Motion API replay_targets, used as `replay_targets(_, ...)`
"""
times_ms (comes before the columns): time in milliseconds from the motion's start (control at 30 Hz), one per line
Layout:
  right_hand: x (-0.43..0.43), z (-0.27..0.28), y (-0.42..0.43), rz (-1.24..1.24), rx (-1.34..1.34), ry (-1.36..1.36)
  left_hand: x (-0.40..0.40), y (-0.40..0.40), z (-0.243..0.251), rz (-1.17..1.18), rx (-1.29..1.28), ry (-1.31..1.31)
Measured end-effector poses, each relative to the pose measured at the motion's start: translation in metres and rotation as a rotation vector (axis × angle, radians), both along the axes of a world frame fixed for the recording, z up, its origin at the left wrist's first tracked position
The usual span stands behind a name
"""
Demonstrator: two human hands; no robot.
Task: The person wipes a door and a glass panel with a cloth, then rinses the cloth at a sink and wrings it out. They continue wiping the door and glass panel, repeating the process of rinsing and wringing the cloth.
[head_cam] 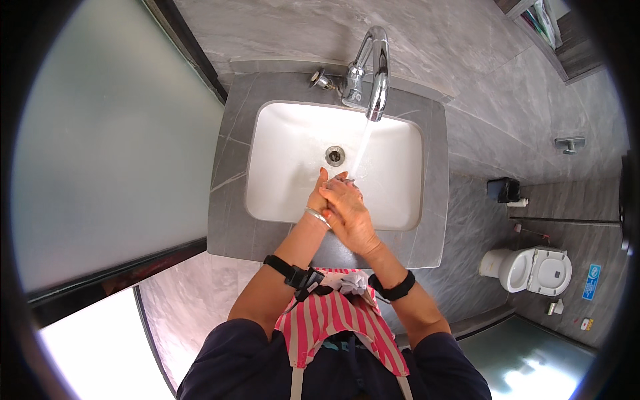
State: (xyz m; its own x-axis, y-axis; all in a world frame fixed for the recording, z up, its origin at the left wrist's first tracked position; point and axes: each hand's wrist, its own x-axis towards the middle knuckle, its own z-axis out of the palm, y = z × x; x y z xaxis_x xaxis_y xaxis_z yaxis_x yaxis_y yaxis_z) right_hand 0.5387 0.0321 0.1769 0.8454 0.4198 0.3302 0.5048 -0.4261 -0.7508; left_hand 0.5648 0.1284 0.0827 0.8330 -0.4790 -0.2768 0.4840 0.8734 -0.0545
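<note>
Over the near part of a white sink basin (290, 165), my two hands are pressed together under running water. My right hand (350, 210) lies over the palm and fingers of my left hand (320, 192), hiding part of it. A stream of water (362, 147) falls from the chrome faucet (381, 95) onto the fingertips. No object shows in either hand, though the space between the palms is hidden. A silver bangle (318, 218) circles my left wrist. The metal drain (335, 156) lies just beyond my hands.
A grey stone countertop (232, 165) surrounds the basin. A metal sink stopper (322, 80) sits left of the faucet base. Frosted glass (115, 145) stands at the left. To the right are a white toilet (515, 270), a black bin (502, 190) and a wall shelf (575, 55).
</note>
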Motion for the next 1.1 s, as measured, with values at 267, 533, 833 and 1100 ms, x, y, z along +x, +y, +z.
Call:
replay_targets(267,0.023,-0.012,0.006,-0.315,0.305,0.335,0.005,-0.017,0.053,0.028,0.517,0.238)
replay_targets(533,0.038,-0.016,0.013,-0.500,0.645,0.522,0.005,-0.029,0.049,0.131,0.786,0.284)
replay_targets(833,0.058,-0.035,-0.023,-0.407,0.982,1.107,-0.003,-0.021,0.033,0.085,1.797,-0.334)
replay_targets(1100,0.025,-0.007,-0.030,-0.399,0.477,1.175,-0.008,-0.007,-0.014,0.127,1.293,0.093)
